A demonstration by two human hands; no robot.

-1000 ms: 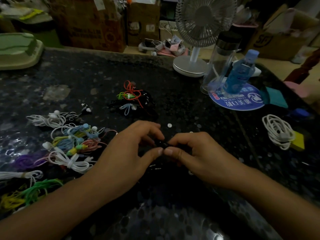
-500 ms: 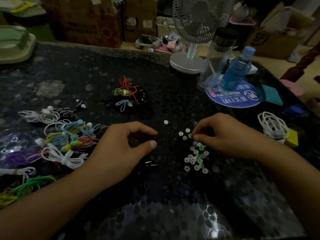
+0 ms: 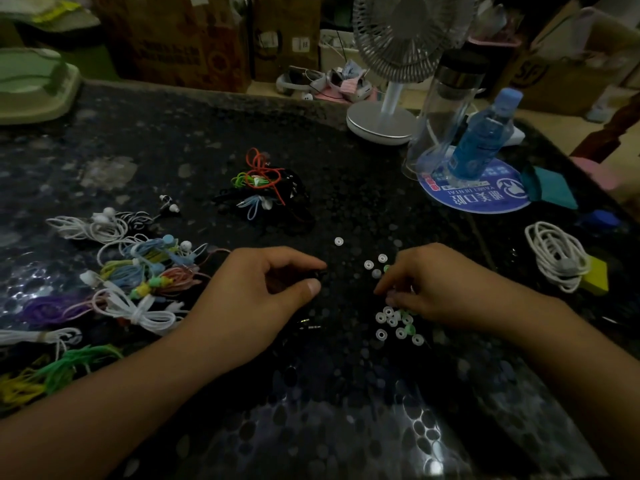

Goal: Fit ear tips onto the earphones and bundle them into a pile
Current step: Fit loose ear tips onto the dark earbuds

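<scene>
My left hand (image 3: pixel 256 296) pinches a black earphone (image 3: pixel 320 274) between thumb and forefinger; its dark cord is hard to see on the black table, with its plug (image 3: pixel 310 328) below the hand. My right hand (image 3: pixel 440 289) reaches with curled fingers into a scatter of small white and green ear tips (image 3: pixel 394 322); whether it holds one I cannot tell. One lone ear tip (image 3: pixel 338 241) lies farther back. A pile of bundled earphones (image 3: pixel 263 188) sits behind the hands. Several coloured earphones (image 3: pixel 138 282) lie at the left.
A desk fan (image 3: pixel 384 116), a clear tumbler (image 3: pixel 446 109) and a blue bottle (image 3: pixel 481 136) on a round blue card (image 3: pixel 485 199) stand at the back right. A white cable coil (image 3: pixel 557 254) lies at the right. A green tray (image 3: pixel 31 88) sits far left.
My hands were together on the black earphone; my right hand has left it and moved right to the ear tips, then lower among them. The left hand keeps its hold.
</scene>
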